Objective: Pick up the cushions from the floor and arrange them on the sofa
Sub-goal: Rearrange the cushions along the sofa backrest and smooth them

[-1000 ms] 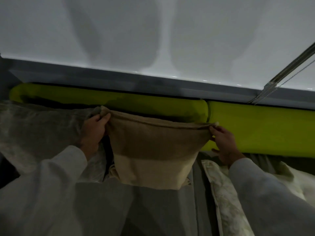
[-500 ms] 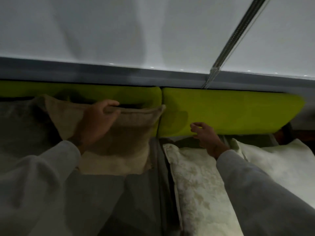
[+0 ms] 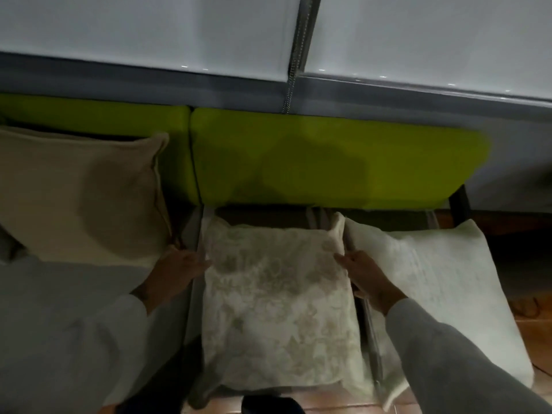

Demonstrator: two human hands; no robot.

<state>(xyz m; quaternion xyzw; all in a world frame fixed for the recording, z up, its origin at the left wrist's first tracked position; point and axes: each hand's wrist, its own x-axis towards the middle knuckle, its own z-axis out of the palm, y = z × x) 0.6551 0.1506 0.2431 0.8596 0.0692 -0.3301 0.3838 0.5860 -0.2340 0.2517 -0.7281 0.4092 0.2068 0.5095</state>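
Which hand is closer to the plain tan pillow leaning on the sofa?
Left hand, just below the tan pillow's corner. Right hand sits beyond the flowery cushion.

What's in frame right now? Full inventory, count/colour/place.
tan cushion: 1, beige-tan, left, propped upright against the green backrest
patterned cushion: 1, cream with a faint floral print, centre, lying flat on the seat
pale cushion: 1, off-white, right, lying flat beside the patterned one
green backrest pads: 2, lime green, along the back, side by side
grey seat: 1, grey, lower left
blinds: 2, white, top, with a bead chain hanging between them
floor: reddish-brown, right and bottom edge
left hand: at the patterned cushion's left edge, light sleeve
right hand: at its right edge, light sleeve
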